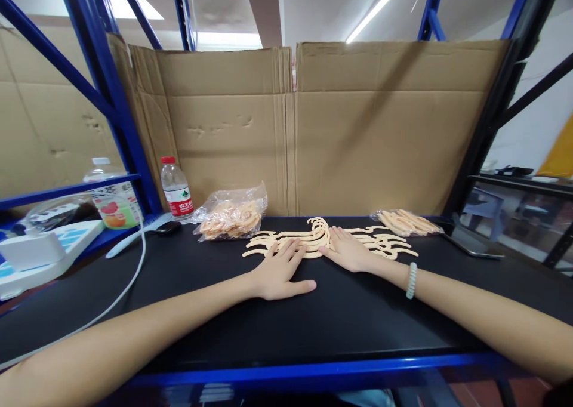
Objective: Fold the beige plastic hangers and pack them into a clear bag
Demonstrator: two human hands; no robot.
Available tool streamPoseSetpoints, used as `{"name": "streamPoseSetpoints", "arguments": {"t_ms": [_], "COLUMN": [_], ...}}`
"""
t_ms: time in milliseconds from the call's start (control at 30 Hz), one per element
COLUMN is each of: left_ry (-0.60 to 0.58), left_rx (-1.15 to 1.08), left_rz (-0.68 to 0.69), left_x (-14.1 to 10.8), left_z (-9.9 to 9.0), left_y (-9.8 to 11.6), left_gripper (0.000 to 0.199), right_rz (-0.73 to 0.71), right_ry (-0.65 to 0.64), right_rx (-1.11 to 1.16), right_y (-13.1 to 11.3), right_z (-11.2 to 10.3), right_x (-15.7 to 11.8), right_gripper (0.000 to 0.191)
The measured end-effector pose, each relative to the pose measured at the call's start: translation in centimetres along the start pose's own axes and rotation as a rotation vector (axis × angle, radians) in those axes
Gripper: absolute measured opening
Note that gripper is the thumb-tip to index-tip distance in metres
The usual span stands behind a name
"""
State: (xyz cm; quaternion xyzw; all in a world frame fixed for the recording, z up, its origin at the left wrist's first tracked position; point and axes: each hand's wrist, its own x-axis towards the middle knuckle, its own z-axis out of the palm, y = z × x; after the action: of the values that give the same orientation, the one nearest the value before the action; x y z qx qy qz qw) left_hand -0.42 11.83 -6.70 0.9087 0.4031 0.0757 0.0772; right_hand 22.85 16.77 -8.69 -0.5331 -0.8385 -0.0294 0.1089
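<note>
Several cream-coloured hangers (312, 234) lie fanned side by side on the black tabletop, their hooks bunched at the middle and their notched arm ends spread to both sides. My left hand (280, 273) rests flat with fingers apart, its fingertips on the near left part of the hangers and its thumb pointing right over bare table. Against the right side of the bunched hooks lies my right hand (348, 250), fingers stretched out and thumb apart, touching the hangers. It covers part of their middle. A pale coiled band (411, 280) circles my right wrist.
Clear bags of cream-coloured pieces lie behind, one bag at left (233, 213) and one bag at right (406, 222). A red-capped bottle (177, 191) stands back left. A white cable (129, 281) crosses the left side near a power strip (67, 258). Cardboard (385, 132) walls the back.
</note>
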Motion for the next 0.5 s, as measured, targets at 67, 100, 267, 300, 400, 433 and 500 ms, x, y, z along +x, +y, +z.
{"name": "streamPoseSetpoints", "arguments": {"t_ms": [67, 100, 267, 300, 400, 433, 500], "left_ry": [-0.005, -0.011, -0.014, -0.002, 0.057, 0.088, 0.159], "left_rx": [-0.007, -0.008, 0.002, -0.002, -0.002, 0.01, 0.044], "left_rz": [-0.002, -0.004, -0.028, -0.024, 0.004, 0.018, 0.06], "left_x": [0.5, 0.8, 2.0, 2.1, 1.9, 1.7, 1.1], "left_z": [-0.2, -0.2, -0.3, -0.2, 0.1, 0.0, -0.7], "left_y": [-0.2, -0.3, -0.9, -1.0, -0.9, -0.8, 0.0], "left_gripper": [0.093, 0.093, 0.091, 0.09, 0.084, 0.081, 0.073], "right_rz": [0.002, 0.006, -0.013, -0.022, -0.022, -0.031, -0.087], "right_ry": [0.005, 0.012, 0.041, 0.049, 0.077, 0.102, 0.196], "right_rx": [-0.012, -0.019, -0.04, -0.042, -0.045, -0.057, -0.087], "right_y": [0.3, 0.4, 1.2, 1.3, 1.2, 1.1, 0.9], "right_z": [0.1, 0.1, 0.2, 0.3, 0.1, -0.1, -1.2], "right_x": [0.5, 0.8, 1.7, 1.7, 1.5, 1.3, 0.9], "right_gripper": [0.087, 0.087, 0.083, 0.083, 0.077, 0.074, 0.067]}}
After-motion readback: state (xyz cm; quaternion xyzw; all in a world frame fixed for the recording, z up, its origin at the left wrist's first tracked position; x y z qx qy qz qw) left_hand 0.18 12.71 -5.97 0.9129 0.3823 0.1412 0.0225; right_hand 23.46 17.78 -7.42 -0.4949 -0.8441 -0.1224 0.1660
